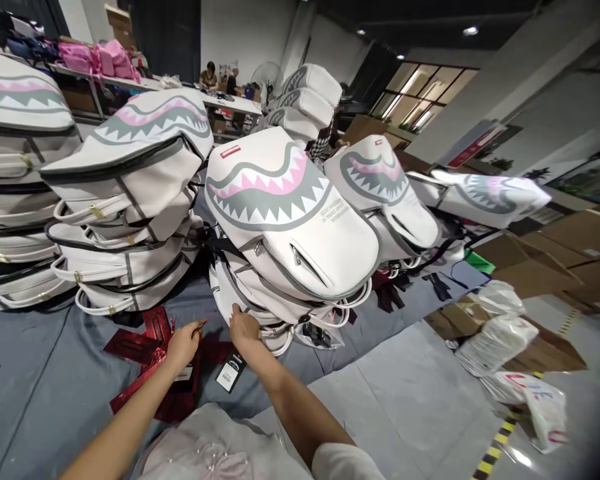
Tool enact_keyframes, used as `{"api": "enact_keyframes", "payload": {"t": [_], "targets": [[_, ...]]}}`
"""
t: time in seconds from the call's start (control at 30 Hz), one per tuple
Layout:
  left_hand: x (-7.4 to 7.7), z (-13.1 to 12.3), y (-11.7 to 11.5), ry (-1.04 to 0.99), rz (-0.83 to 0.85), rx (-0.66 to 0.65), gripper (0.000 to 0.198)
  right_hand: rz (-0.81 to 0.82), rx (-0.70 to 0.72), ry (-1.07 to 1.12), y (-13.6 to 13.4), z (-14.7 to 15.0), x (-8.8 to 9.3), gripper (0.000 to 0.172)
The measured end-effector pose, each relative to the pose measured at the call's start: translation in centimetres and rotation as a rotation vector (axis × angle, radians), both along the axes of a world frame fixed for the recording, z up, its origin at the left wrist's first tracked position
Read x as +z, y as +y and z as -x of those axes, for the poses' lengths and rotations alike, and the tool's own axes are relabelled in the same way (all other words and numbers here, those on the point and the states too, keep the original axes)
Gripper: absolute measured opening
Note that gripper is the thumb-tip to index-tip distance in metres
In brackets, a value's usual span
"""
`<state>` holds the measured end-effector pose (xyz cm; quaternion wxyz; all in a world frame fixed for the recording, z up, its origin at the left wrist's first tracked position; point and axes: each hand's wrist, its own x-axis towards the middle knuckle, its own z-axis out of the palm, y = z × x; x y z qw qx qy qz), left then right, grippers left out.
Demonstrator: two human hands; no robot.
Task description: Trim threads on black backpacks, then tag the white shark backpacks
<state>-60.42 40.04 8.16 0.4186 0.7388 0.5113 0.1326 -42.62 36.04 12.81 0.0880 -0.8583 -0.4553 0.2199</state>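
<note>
My left hand (184, 345) is over a pile of shiny dark-red pouches (153, 343), fingers drawn together; anything between the fingertips is too small to make out. Beside it, my right hand (245, 328) is curled at the lower edge of a stack of white backpacks, and what it grips is hidden. A black-and-white hang tag (229, 375) lies below my right wrist. Above both hands, the top white backpack (285, 200) shows a grey and pink shark-mouth print and tilts over the bags under it.
More white backpacks (130, 167) are stacked at the left and right along the grey cloth-covered table (25, 373). Plastic bags (497, 343) and cardboard boxes (570, 247) stand on the floor at right, near yellow-black tape (497, 447). People sit at a far table with pink bags (113, 59).
</note>
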Motion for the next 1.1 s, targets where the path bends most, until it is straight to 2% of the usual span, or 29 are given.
{"api": "enact_keyframes", "payload": {"t": [0.2,0.37,0.53,0.8,0.97,1.1], "targets": [[0.3,-1.0,1.2,0.151,-0.032,-0.121,0.042,0.025,0.055,-0.077,-1.2,-0.1,-0.6,0.029],[-0.4,-1.9,2.0,0.114,-0.036,-0.215,0.043,-0.086,0.063,-0.025,-3.9,-1.0,-1.4,0.042],[-0.8,-2.3,2.5,0.056,-0.051,-0.275,0.044,-0.168,0.088,0.032,-5.5,-1.6,-1.8,0.04],[-0.3,-4.0,2.8,0.016,-0.113,-0.314,0.044,-0.066,0.068,0.012,-4.6,-2.0,-0.4,0.039],[-0.2,-6.2,3.4,-0.026,-0.058,-0.405,0.036,0.022,0.07,0.0,-3.6,-1.9,0.3,0.033],[-0.1,-7.4,4.0,-0.048,0.013,-0.397,0.022,0.062,0.051,0.044,-2.9,-2.4,0.7,0.024]]}}
